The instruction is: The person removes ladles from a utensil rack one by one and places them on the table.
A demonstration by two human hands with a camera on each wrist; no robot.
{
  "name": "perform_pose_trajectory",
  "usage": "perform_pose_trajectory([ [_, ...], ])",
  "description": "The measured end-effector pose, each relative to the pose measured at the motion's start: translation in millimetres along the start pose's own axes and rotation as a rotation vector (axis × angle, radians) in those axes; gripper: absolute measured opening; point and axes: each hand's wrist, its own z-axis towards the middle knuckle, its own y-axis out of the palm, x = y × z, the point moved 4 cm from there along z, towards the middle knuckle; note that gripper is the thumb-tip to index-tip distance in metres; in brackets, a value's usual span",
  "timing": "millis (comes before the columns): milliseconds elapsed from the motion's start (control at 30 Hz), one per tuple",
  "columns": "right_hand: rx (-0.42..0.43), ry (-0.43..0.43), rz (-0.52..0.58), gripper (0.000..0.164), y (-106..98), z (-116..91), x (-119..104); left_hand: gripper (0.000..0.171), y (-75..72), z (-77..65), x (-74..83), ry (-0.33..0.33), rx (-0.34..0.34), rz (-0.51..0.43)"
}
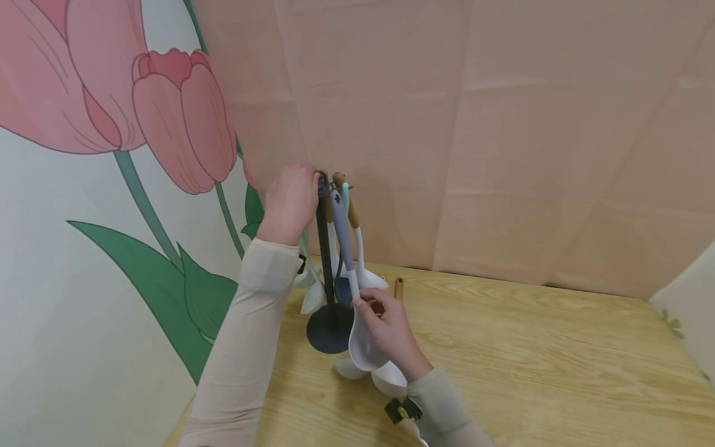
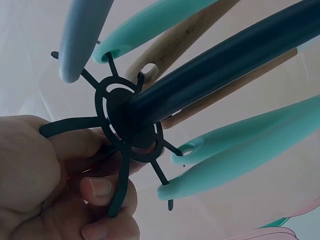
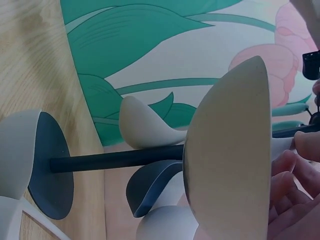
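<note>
My left hand (image 1: pixel 292 202) grips the top of a black utensil stand (image 1: pixel 324 242); in the left wrist view its fingers curl at the hooked ring (image 2: pixel 102 117). My right hand (image 1: pixel 393 329) pinches the neck of a white ladle (image 1: pixel 363 347) with a grey-blue handle (image 1: pixel 342 230). That handle's upper end (image 2: pixel 70 65) overlaps one hook; whether the hook passes through its hole is hidden. The ladle's pale bowl (image 3: pixel 230 150) fills much of the right wrist view. Turquoise handles (image 2: pixel 240 155) and a wooden handle (image 2: pixel 175 47) hang from other hooks.
White ladle bowls (image 1: pixel 391 379) lie on the wooden table (image 1: pixel 530 360) before the stand's round base (image 1: pixel 324 332). A wooden handle (image 1: pixel 398 288) shows behind my right hand. A tulip-printed wall (image 1: pixel 184 124) rises close on the left, a pinkish sheet (image 1: pixel 503 155) behind.
</note>
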Motion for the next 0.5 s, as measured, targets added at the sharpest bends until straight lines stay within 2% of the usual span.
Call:
perform_pose_trajectory([
  [167,0.004,-0.001,0.017,0.017,-0.1,0.3,-2.1,0.034,0.3,-0.1,-0.5,-0.001,0.001,0.0],
  [500,0.028,0.059,0.029,0.013,2.2,0.5,-6.6,0.033,0.8,-0.8,-0.7,-0.011,-0.006,-0.015],
])
